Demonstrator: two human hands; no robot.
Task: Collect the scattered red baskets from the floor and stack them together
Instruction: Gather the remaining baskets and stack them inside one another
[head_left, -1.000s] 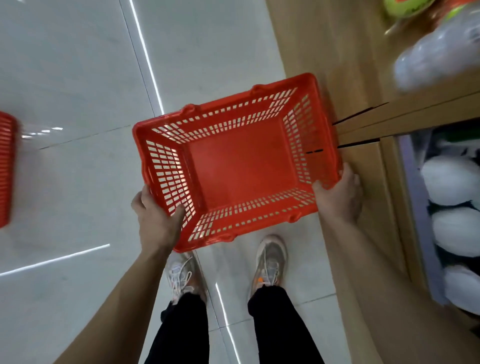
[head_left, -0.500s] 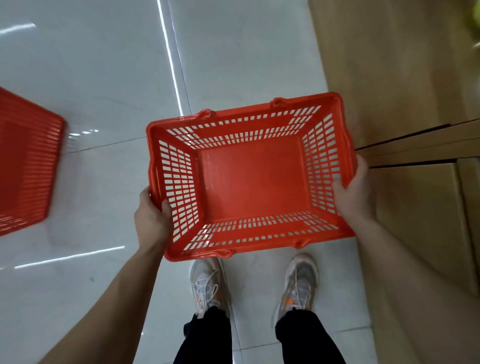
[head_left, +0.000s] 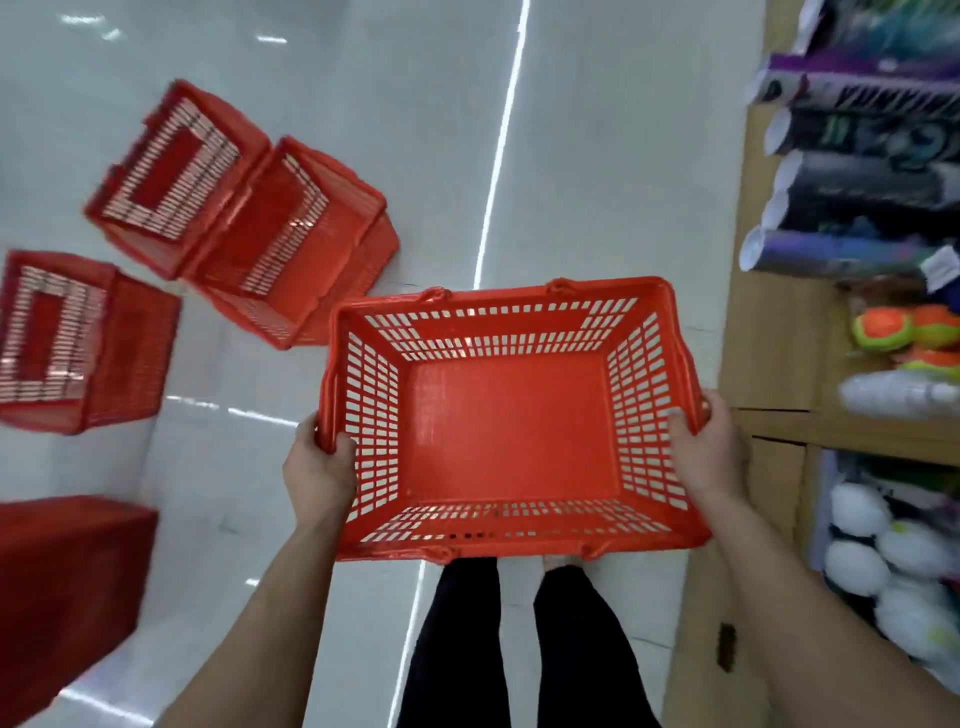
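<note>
At 6 o'clock of head view, centre frame: held basket (head_left: 511, 421) upright, mouth up, empty, carried above floor (head_left: 426, 130). Left hand (head_left: 318, 470) wrapped on its left rim, right hand (head_left: 702, 447) on right rim; both closed on it.

Other baskets, all on floor: 2 tipped, touching each other, at 10 o'clock (head_left: 171, 171) and (head_left: 301, 239); 1 on its side at 9 o'clock (head_left: 78, 343); 1 more red shape at 8 o'clock (head_left: 67, 571), cut off by frame edge, orientation unclear.

Risks (judgement):
- shelf (head_left: 769, 364) close at 3 o'clock; rt elbow or basket corner could clip goods.
- tipped baskets won't nest w/o righting; forcing = jam.
- glossy floor, blur = fast motion; slip poss.
</note>
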